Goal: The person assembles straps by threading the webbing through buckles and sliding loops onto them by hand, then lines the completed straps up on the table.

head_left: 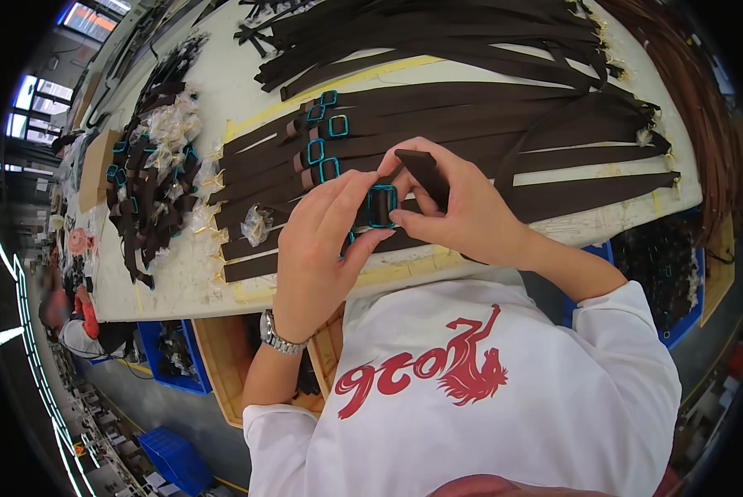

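Observation:
Above the table's near edge, my left hand is closed on the left side of a rectangular belt buckle with a teal-coloured rim. A dark brown strap stands up in a fold beside the buckle, gripped in my right hand. My right thumb presses at the buckle's right side. Whether the strap passes fully through the buckle is hidden by my fingers. Left of my hands, more teal-rimmed buckles sit on brown straps laid side by side across the table.
A white table bears a crumpled clear plastic wrapper and a heap of buckled straps at left. Further straps lie at the back. Blue bins and wooden boxes stand below. Another person is at far left.

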`<state>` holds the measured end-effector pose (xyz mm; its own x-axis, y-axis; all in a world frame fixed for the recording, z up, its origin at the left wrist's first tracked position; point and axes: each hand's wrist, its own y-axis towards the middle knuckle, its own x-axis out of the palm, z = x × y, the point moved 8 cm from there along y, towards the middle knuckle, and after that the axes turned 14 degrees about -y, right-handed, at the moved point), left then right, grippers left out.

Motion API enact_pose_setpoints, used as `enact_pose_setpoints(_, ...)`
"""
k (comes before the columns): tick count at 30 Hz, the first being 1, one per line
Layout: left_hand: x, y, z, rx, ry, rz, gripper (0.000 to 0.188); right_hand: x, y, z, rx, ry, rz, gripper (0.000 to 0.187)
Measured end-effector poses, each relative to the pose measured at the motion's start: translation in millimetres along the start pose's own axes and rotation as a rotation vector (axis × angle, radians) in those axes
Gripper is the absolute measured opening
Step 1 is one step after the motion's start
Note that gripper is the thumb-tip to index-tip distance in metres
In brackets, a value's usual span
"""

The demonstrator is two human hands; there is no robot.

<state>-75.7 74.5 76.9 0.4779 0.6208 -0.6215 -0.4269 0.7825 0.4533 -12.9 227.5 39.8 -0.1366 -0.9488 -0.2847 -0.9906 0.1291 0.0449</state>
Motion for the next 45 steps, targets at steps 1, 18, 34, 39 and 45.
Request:
enact_pose_setpoints(1, 0.2, 0.6, 1.8, 0.013, 0.022, -0.001, 0.065, -0.2, -0.6, -3.0, 0.006, -0.047, 0.002, 0.046)
enact_pose_setpoints(18, -38.8, -12.6, 0.8, -0.153, -0.514, 0.148, 0.062, 5.1, -25.6, 26.2, 0.149, 0.46, -0.272, 0.046)
enact_pose_setpoints(34, 11.0, -49.7, 10.8, -0.341, -0.528, -0.079, 0.058, 46.1, -64.1, 21.1, 0.445, 0.599, -0.502, 0.032)
enact_pose_setpoints(39, 20.8, -67.0, 14.9, -0.4, -0.586, -0.154, 0.056, 57.3, -84.7, 28.5, 0.509, 0.552, -0.528, 0.033)
enact_pose_setpoints(45, 28.3, -77.2, 24.1, -0.329, -0.477, -0.253, 0.058, 67.1, -100.5, 31.0, 0.548, 0.467, -0.686, 0.033)
